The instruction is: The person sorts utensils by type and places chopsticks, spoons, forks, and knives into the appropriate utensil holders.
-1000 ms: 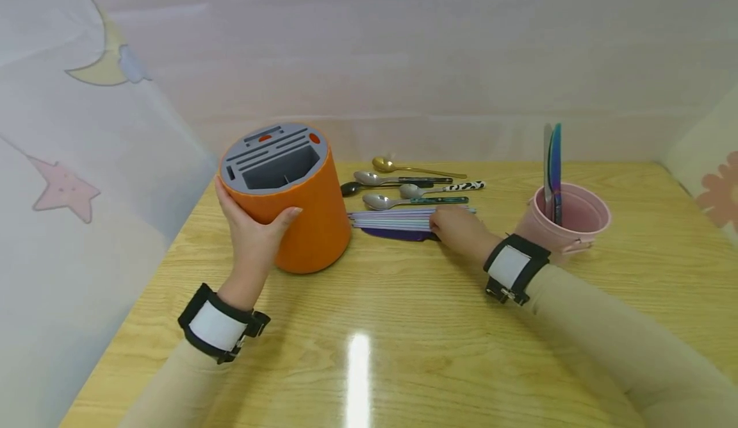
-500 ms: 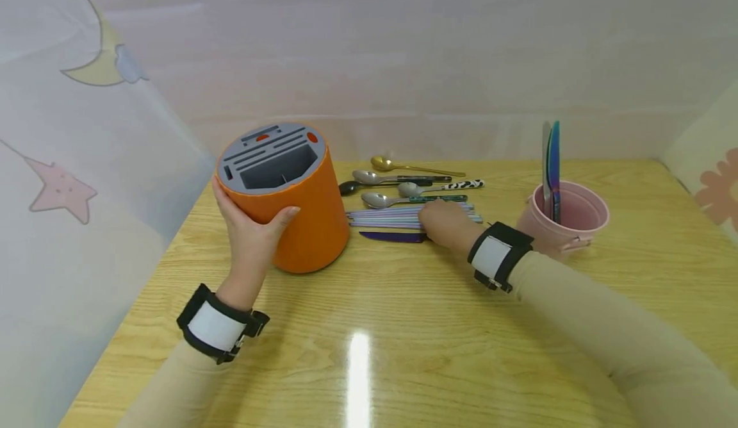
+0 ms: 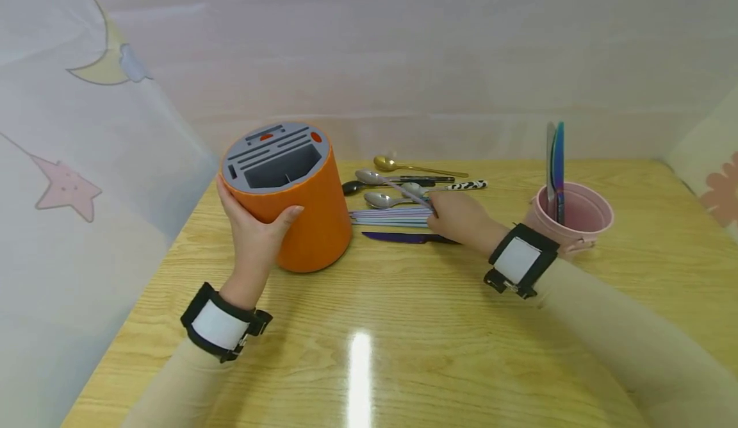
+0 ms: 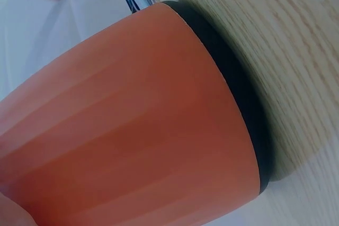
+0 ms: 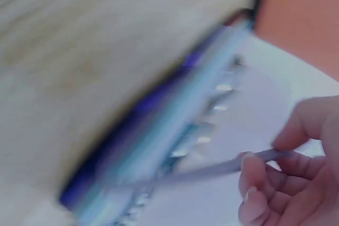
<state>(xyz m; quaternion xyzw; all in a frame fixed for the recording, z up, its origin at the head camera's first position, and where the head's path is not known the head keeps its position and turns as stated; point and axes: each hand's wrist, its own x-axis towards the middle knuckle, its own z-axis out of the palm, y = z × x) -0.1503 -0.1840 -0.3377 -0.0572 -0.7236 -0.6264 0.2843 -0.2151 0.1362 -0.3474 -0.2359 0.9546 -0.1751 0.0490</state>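
Note:
An orange knife block [image 3: 314, 229] with a grey slotted top stands on the left of the table. My left hand [image 3: 254, 242] grips its near side, thumb and fingers spread around the wall. My right hand [image 3: 461, 220] pinches one slim lilac chopstick [image 3: 406, 192] between thumb and fingers. That chopstick slants up and left over the spoons, above a bundle of pale metallic chopsticks [image 3: 392, 217]. In the right wrist view the hand [image 5: 299, 183] holds it near one end. A purple-bladed knife [image 3: 394, 237] lies in front of the bundle, its dark handle partly beneath the right hand.
Behind the bundle lie several spoons, among them a gold spoon [image 3: 423, 166] and one with a black-and-white handle [image 3: 467, 185]. A pink bucket [image 3: 539, 226] holding upright knives [image 3: 557, 172] stands at the right. A wall covering [image 3: 403, 63] closes off the table's back.
My right hand has lifted one chopstick from the bundle; it now tilts across the spoons. The purple knife lies more exposed. My left hand has stayed on the knife block.

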